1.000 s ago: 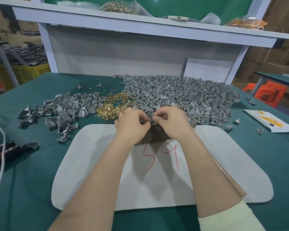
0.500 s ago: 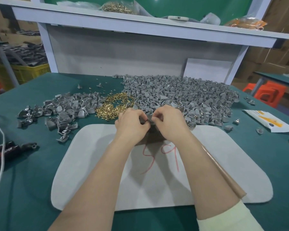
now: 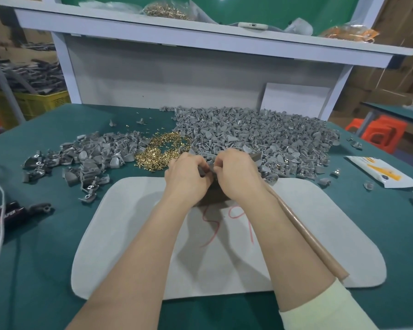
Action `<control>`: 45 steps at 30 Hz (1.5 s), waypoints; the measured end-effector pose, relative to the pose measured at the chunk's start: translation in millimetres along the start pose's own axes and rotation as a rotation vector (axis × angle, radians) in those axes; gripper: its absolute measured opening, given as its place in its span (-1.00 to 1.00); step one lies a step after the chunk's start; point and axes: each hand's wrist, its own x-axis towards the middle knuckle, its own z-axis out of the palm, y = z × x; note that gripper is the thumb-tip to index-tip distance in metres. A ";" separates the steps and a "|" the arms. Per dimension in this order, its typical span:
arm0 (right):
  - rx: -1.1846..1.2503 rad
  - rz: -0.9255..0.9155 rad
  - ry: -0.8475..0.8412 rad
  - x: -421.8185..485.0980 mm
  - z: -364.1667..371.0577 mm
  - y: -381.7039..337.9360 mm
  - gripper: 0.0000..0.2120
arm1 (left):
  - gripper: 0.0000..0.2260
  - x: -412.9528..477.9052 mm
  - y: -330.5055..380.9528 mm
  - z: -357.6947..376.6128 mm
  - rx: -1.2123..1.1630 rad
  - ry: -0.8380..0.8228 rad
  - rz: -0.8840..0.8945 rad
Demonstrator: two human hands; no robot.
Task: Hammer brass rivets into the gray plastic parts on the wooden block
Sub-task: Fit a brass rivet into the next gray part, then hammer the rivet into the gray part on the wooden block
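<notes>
I see 2 hands meeting at the far edge of the white mat point(image 3: 119, 234). The left hand point(image 3: 187, 173) and right hand point(image 3: 237, 175) have their fingers curled tight, pinching 1 small gray part point(image 3: 209, 166) between them, just above the dark wooden block point(image 3: 212, 198). Brass rivets point(image 3: 162, 148) lie just far-left of the hands, and the big heap of gray parts point(image 3: 272, 134) lies far right. A brown wooden handle point(image 3: 308, 236) runs under the right forearm; I cannot tell whether that hand grips it.
</notes>
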 end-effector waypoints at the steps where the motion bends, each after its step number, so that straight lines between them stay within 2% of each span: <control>1: 0.016 0.006 -0.008 -0.1 0.2 1.1 -0.89 | -0.91 -0.1 -0.4 -0.1 0.005 0.000 -0.002; 6: 0.253 0.039 -0.067 -3.9 -2.8 10.8 -0.82 | -0.97 -2.1 0.8 1.1 0.005 0.001 -0.015; 8: 0.354 0.110 0.028 -4.1 -8.2 19.5 -0.74 | -0.90 -1.6 0.0 0.9 0.015 0.015 -0.016; 10: 0.337 0.284 0.138 -3.9 -13.3 39.0 -0.74 | -0.84 -0.4 -1.6 0.0 0.023 0.033 -0.027; 11: 0.272 0.380 0.109 -5.6 -15.9 49.4 -0.72 | -0.81 0.2 -2.2 -0.3 0.025 0.038 -0.035; 13: 0.142 0.510 -0.133 -8.7 -16.6 63.1 -0.63 | -0.82 0.9 -3.3 -1.2 0.030 0.047 -0.049; 15: 0.121 0.524 -0.342 -9.0 -12.6 65.5 -0.70 | -0.88 1.6 -4.2 -2.0 0.029 0.048 -0.062; 17: 0.162 0.510 -0.359 -8.5 -10.8 63.7 -0.83 | -0.90 1.8 -5.1 -1.6 0.003 0.040 -0.069; 20: 0.285 0.534 -0.206 -10.4 -15.5 65.8 -0.88 | -0.89 0.8 -3.6 -1.6 -0.015 0.030 -0.084; 22: 0.393 0.491 -0.057 -14.2 -22.6 64.1 -0.87 | -0.87 1.8 -4.2 -2.4 0.008 0.046 -0.100; 24: 0.458 0.364 0.043 -18.7 -31.8 58.0 -0.78 | -0.87 2.5 -5.4 -3.0 0.021 0.068 -0.131; 27: 0.401 0.167 -0.025 -27.7 -40.4 48.8 -0.59 | -0.91 2.9 -5.7 -2.8 0.033 0.082 -0.160; 30: 0.333 0.085 -0.036 -31.6 -40.0 42.6 -0.50 | -0.89 2.6 -5.4 -3.6 0.033 0.083 -0.166; 34: 0.398 0.022 0.167 -32.3 -44.1 34.1 -0.50 | -0.89 2.9 -5.8 -4.4 0.016 0.081 -0.180; 39: 0.198 -0.036 -0.041 -34.8 -43.1 34.5 -0.51 | -0.81 2.2 -4.6 -4.6 -0.084 0.064 -0.203; 41: 0.189 -0.026 0.040 -35.7 -45.8 32.1 -0.50 | -0.79 1.8 -4.1 -4.8 -0.073 0.061 -0.199; 44: 0.327 -0.002 0.258 -35.8 -48.9 28.8 -0.49 | -0.77 3.2 -3.8 -5.5 -0.032 0.078 -0.182; 45: 0.340 -0.011 0.257 -34.9 -49.6 29.0 -0.48 | -0.77 3.6 -3.8 -5.4 -0.034 0.078 -0.182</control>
